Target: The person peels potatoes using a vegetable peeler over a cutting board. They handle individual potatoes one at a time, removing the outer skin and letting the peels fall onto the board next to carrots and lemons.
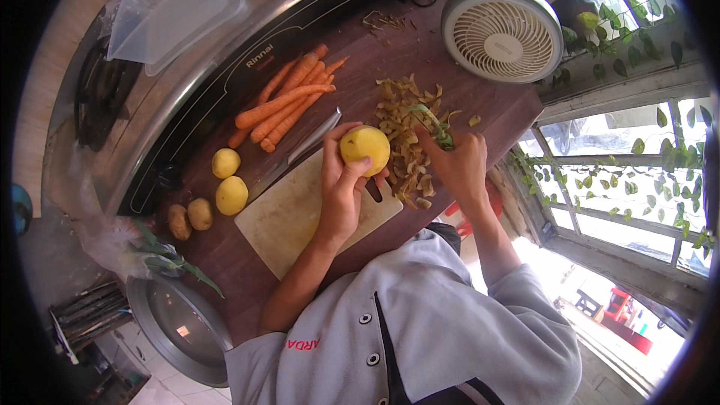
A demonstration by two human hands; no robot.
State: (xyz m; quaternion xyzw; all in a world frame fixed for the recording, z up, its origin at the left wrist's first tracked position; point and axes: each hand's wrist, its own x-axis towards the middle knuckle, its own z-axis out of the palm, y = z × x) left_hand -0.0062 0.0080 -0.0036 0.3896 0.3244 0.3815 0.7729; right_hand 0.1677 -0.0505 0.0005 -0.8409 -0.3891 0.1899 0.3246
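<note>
My left hand (pixel 344 191) holds a peeled yellow potato (pixel 365 149) above a pale cutting board (pixel 281 225). My right hand (pixel 458 160) grips a green tool, apparently a vegetable peeler (pixel 432 125), a short way right of the potato. Beneath it lies a heap of brown potato peelings (pixel 408 118). A knife (pixel 315 136) rests past the board's far edge. Two peeled potatoes, an upper one (pixel 226 163) and a lower one (pixel 232 196), sit left of the board. Two unpeeled potatoes (pixel 200 214) lie nearby.
Several carrots (pixel 287 101) are piled beside a black Rinnai stove (pixel 247 62). A round fan (pixel 503 34) stands at the far right. Green leaves (pixel 174 261) and a large metal bowl (pixel 185 332) are at the left. A plastic container (pixel 174 17) is beyond the stove.
</note>
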